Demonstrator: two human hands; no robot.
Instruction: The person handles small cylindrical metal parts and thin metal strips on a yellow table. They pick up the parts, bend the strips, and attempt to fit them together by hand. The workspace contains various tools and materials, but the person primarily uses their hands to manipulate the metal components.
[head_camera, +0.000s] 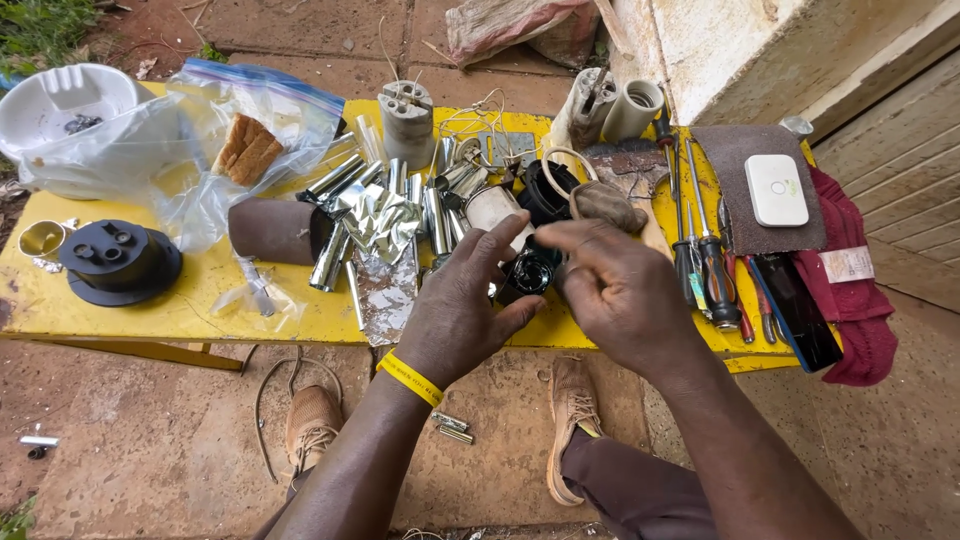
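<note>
Far left of the fingers: one white bowl (60, 100), one clear plastic bag (190, 140) with a brown ridged block (247, 148) inside, one small brass cup (42, 239), one black round base (118, 262). Nearer, left of the fingers: one brown sheet rolled into a tube (275, 231), a heap of shiny metal tubes (340, 180), too tangled for an exact count, and crumpled foil (382, 225). Above the fingertips: one grey ceramic cylinder with holes (407, 120).

One left hand (460, 310), yellow wristband (409, 377) at the wrist; one right hand (615, 290). Between both sets of fingertips: one small black cylindrical part (528, 272), dark and glossy, round opening facing up, held just above the near edge of the table. Left fingers curled against its left side, thumb below; right fingers closed over its right side and top.

Right of the fingers: several screwdrivers (712, 265) laid side by side, count unclear; one white rounded device (777, 189) on a grey-brown pad (745, 165); one dark red cloth (860, 290).

Surface: yellow table (150, 310), paint worn. Below: reddish paving (150, 440), two tan shoes (312, 425). Outdoors; pale wall (760, 50) at upper right.
</note>
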